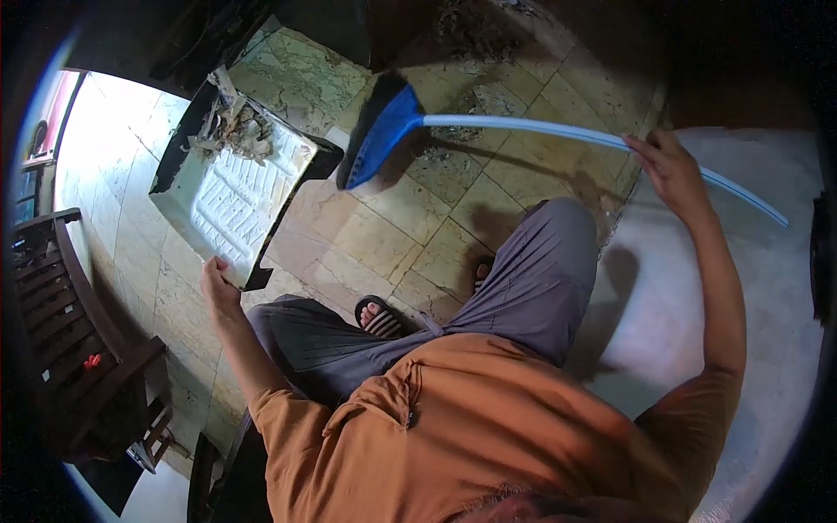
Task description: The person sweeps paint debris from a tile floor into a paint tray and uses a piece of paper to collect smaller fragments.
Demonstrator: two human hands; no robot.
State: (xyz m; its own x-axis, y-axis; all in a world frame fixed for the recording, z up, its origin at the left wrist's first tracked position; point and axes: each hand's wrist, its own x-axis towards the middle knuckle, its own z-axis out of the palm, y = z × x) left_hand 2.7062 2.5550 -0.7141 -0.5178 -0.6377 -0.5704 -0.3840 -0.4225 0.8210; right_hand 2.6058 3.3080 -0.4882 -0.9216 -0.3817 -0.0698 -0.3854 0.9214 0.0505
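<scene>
My left hand (222, 279) is closed on the near edge of a white ridged tray (235, 205) with black outer sides. A clump of dry, flaky debris (237, 131) lies at the tray's far end. The fingers of my right hand (667, 166) grip the pale blue handle of a broom (523, 125), part of which sticks out beyond the hand. Its blue head (388, 139) with dark bristles hangs just right of the tray, apart from my left hand.
More debris (475, 105) is scattered over the tiled floor (418, 231) ahead. A dark slatted wooden bench (61, 305) stands at the left, and a pale smooth surface (697, 288) lies at the right. Dark furniture (323, 35) borders the far side.
</scene>
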